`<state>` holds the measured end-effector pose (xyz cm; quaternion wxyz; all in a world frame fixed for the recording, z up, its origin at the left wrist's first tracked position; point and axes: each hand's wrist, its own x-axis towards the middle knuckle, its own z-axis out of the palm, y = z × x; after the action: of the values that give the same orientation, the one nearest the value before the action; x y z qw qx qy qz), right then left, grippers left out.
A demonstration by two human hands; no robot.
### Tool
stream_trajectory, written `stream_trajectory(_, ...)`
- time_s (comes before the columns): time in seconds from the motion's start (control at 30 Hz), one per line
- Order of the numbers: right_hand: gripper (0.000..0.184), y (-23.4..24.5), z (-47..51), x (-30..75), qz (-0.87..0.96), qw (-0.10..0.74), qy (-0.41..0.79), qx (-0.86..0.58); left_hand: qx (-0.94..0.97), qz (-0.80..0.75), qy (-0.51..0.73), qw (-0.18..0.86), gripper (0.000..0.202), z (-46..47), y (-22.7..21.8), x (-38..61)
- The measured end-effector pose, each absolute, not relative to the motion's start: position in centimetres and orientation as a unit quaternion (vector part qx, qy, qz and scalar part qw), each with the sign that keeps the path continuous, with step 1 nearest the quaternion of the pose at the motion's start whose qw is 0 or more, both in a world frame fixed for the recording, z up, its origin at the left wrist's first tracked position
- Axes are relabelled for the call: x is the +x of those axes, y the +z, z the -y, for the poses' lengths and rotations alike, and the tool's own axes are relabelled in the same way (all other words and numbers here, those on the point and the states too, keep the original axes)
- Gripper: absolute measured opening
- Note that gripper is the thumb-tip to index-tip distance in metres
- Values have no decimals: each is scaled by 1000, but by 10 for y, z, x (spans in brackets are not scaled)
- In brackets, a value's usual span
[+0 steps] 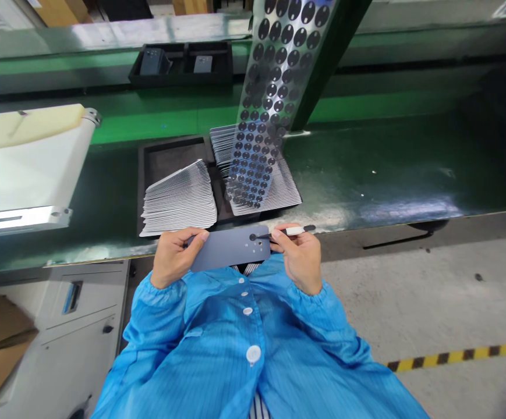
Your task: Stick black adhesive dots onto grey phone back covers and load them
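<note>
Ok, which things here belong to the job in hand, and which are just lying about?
Likely the job's:
grey panel, in the left hand
white-handled tool, in the right hand
sheet of black discs
fanned panels

Likely just about:
cardboard box
striped floor tape

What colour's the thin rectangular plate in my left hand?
The thin rectangular plate is blue-grey, best seen in the head view.

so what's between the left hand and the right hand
The head view shows a flat blue-grey rectangular panel, with a slim white-and-black tool extending over its right end.
</note>
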<state>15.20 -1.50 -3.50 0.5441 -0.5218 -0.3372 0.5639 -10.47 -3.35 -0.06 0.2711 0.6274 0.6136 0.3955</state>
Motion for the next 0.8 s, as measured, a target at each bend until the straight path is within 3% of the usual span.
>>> stream_trajectory(0.8, 30, -23, 14, 152, 297, 534, 614, -500, 628, -603, 401, 284, 23, 34, -1, -107)
